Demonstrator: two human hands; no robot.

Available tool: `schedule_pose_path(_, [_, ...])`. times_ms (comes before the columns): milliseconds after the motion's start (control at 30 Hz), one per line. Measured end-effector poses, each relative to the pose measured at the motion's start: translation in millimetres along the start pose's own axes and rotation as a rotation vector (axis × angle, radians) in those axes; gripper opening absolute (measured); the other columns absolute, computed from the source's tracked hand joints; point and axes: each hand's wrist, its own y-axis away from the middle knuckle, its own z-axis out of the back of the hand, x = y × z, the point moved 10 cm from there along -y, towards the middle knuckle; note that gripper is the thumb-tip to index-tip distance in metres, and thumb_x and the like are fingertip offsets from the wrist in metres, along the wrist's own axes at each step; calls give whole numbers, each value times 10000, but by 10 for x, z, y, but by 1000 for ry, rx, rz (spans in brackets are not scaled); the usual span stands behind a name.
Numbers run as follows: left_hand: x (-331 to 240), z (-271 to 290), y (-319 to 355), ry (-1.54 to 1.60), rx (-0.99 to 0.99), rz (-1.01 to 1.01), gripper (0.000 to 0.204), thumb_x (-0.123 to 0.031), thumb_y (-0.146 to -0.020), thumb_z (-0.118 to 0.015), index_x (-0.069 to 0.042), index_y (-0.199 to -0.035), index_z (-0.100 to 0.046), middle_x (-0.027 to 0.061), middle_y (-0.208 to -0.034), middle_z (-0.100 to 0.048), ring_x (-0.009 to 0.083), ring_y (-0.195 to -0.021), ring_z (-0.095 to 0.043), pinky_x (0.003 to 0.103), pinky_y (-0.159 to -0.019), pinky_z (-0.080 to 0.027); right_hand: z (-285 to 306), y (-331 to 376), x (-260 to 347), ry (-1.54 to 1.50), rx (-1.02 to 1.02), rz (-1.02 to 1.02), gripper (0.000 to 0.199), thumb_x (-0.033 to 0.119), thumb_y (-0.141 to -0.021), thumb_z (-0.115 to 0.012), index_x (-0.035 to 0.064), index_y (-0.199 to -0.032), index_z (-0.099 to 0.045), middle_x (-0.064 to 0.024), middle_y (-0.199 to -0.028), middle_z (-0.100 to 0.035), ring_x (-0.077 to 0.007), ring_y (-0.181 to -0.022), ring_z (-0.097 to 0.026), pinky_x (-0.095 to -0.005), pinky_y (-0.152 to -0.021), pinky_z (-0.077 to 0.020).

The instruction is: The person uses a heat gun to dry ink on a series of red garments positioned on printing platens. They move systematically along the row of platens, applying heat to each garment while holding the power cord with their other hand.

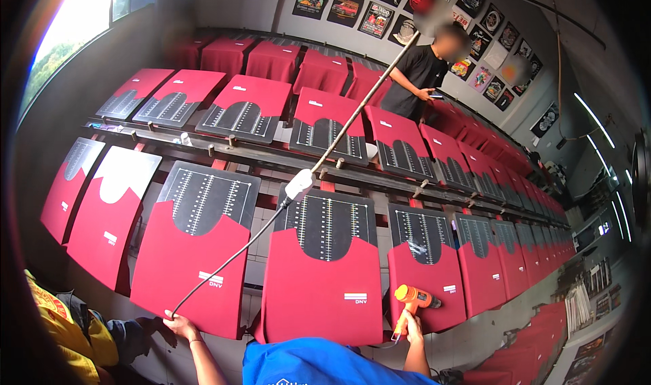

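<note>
My right hand (411, 329) grips an orange heat gun (413, 298) by its handle, nozzle pointing right toward a red shirt on a black printing board (426, 276). My left hand (179, 324) is at the lower edge of another red shirt on a board (190, 270), fingers closed on a black cable (230, 259). The cable runs up to a white plug connector (298, 183) and on along a pale cord toward the ceiling. Between my hands lies a red shirt on a board (324, 283).
Two long rows of tilted black boards with ruler markings carry red shirts, running right into the distance (515, 181). A person in a black shirt (417, 80) stands at the back by a wall of posters. A window (74, 25) is at upper left. Yellow cloth (61, 331) lies at lower left.
</note>
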Motion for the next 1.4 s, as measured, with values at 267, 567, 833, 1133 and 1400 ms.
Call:
schedule_pose_path(267, [-13, -54, -82, 43, 38, -66, 517, -440, -1009, -466, 71, -1020, -546, 276, -947, -630, 407, -887, -622, 466, -797, -479, 77, -29, -177, 10, -36, -6, 363, 379, -889, -677, 42, -986, -582, -121, -764, -636, -239, -655, -646, -383, -597, -556])
schedule_pose_path(567, [-275, 196, 47, 26, -1, -43, 516, -415, -1019, -458, 94, -1055, -544, 290, -962, -638, 392, -860, -634, 461, -781, -501, -100, 29, 35, -29, 11, 25, 335, 330, -872, -706, 11, -944, -636, -111, -748, -663, -213, -615, -654, -346, -590, -552])
schedule_pose_path(833, [1, -40, -112, 20, -58, -70, 548, -466, -998, -479, 72, -1031, -575, 297, -932, -650, 424, -843, -648, 482, -740, -515, -36, 54, 56, -73, 65, 25, 328, 334, -870, -713, 16, -929, -661, -103, -775, -691, -205, -695, -686, -352, -650, -563])
schedule_pose_path(1133, [-316, -93, -113, -105, -234, -550, 377, -377, -968, -526, -3, -924, -523, 170, -816, -555, 349, -695, -545, 452, -625, -446, 47, -33, -87, -53, 59, -54, 408, 383, -815, -768, 48, -681, -577, -165, -781, -711, -227, -636, -695, -319, -527, -541])
schedule_pose_path(1400, [-366, -253, 58, -20, -204, -694, 366, -364, -969, -523, 2, -944, -521, 170, -845, -557, 343, -715, -550, 447, -638, -452, 40, 56, -42, -138, 90, -26, 329, 316, -836, -760, 48, -708, -616, -119, -763, -699, -202, -673, -687, -342, -592, -557])
